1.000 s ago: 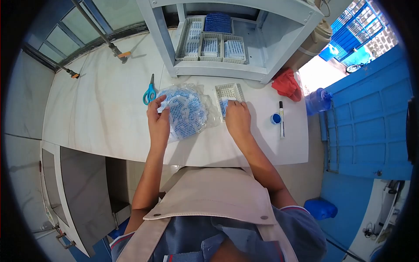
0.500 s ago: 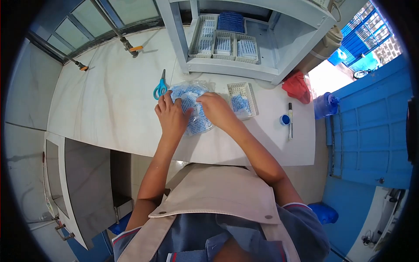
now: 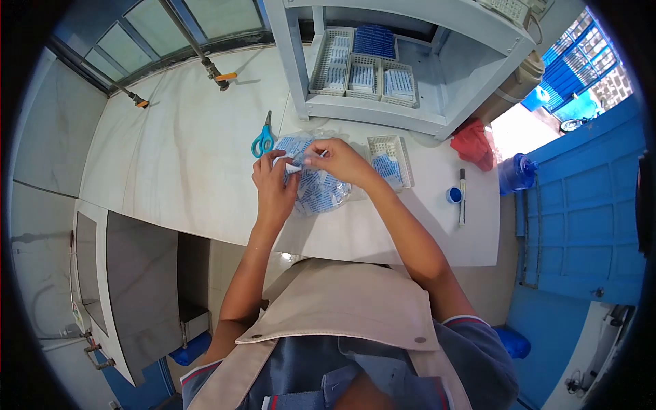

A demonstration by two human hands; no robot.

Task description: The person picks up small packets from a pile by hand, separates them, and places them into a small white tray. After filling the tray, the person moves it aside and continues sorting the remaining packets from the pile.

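Observation:
On the white table lies a clear plastic bag [image 3: 324, 195] full of small white packets with blue print. Over it, my left hand [image 3: 273, 188] is closed on one white packet [image 3: 290, 166], fingers and thumb at its edges. My right hand [image 3: 342, 162] faces it in a pinch just to the right, above the bag. What its fingertips hold, if anything, is too small to make out. Blue scissors [image 3: 262, 142] lie beyond my left hand. Right of my right hand stands a white basket [image 3: 408, 171] with several similar packets inside.
A grey shelf unit [image 3: 372, 115] stands at the back, holding baskets of packets and a dark blue stack [image 3: 374, 41]. To the right are a blue cap [image 3: 453, 195], a marker [image 3: 462, 198] and a red cloth [image 3: 473, 145]. Orange-handled valves [image 3: 224, 78] stick out at the back left.
My left hand has lifted a white packet from the bag. My right hand has turned into a pinch beside it. The whole view has shifted slightly.

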